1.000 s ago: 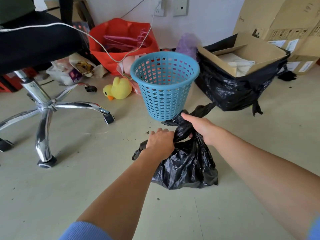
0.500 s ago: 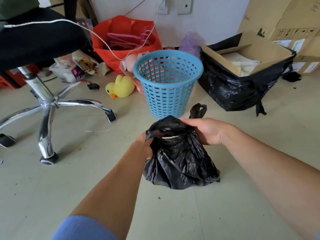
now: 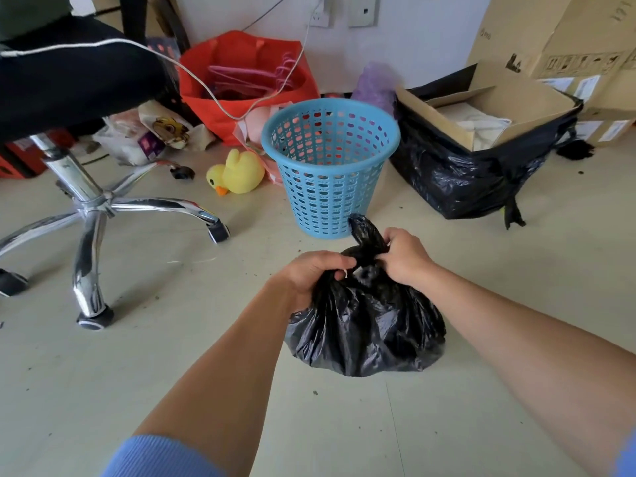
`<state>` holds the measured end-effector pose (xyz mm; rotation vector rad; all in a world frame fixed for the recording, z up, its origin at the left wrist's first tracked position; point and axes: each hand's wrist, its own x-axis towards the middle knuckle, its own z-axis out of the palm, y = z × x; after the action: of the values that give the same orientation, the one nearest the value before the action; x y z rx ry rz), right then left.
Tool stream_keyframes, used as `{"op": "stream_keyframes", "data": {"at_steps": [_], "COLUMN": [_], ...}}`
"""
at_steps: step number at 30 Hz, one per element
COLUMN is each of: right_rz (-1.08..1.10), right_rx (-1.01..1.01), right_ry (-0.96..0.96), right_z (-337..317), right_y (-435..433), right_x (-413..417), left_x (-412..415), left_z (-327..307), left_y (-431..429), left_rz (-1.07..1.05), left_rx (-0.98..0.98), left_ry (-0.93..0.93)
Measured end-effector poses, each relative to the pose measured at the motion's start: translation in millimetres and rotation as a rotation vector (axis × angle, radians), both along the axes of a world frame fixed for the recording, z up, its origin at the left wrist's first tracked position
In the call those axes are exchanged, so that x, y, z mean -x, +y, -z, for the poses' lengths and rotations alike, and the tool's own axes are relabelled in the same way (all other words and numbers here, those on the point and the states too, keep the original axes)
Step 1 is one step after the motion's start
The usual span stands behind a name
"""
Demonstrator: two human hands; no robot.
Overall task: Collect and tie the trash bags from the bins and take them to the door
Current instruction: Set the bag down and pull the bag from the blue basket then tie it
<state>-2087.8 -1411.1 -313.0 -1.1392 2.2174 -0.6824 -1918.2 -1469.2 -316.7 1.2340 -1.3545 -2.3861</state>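
A small black trash bag [image 3: 368, 328] sits on the pale floor in front of me, bulging and gathered at its top. My left hand [image 3: 315, 273] grips the gathered neck from the left. My right hand [image 3: 404, 258] pinches the neck from the right, and a twisted tail of plastic sticks up between the two hands. Just behind the bag stands a blue perforated plastic bin [image 3: 328, 166], upright, with no liner in it.
An office chair with a chrome star base [image 3: 93, 208] stands at the left. A yellow toy duck [image 3: 239, 172], a red bag [image 3: 247, 80] and a white cable lie behind the bin. At the right is a large black bag holding an open cardboard box [image 3: 481, 139], with more boxes beyond.
Both hands have drawn together at the top of the bag, bunching its loose flaps into a tight neck. The long strip that trailed toward the bin is now a short upright tail.
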Motion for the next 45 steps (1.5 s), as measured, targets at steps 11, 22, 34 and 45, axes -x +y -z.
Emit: {"op": "stream_keyframes", "data": {"at_steps": [11, 22, 34, 45], "right_rz": [0.204, 0.233, 0.519, 0.92], "right_rx": [0.237, 0.191, 0.11, 0.603], "right_ry": [0.009, -0.539, -0.387, -1.354], "right_z": [5, 1, 11, -21], "right_y": [6, 4, 9, -14], "right_x": [-12, -8, 16, 10], "left_x": [-1, -4, -16, -10], "left_z": [1, 3, -35, -41], "left_y": [-4, -8, -41, -32], "left_rz": [-0.027, -0.454, -0.727, -0.828], "left_rx": [0.024, 0.141, 0.463, 0.339], "left_ry": [-0.122, -0.127, -0.026, 0.019]}}
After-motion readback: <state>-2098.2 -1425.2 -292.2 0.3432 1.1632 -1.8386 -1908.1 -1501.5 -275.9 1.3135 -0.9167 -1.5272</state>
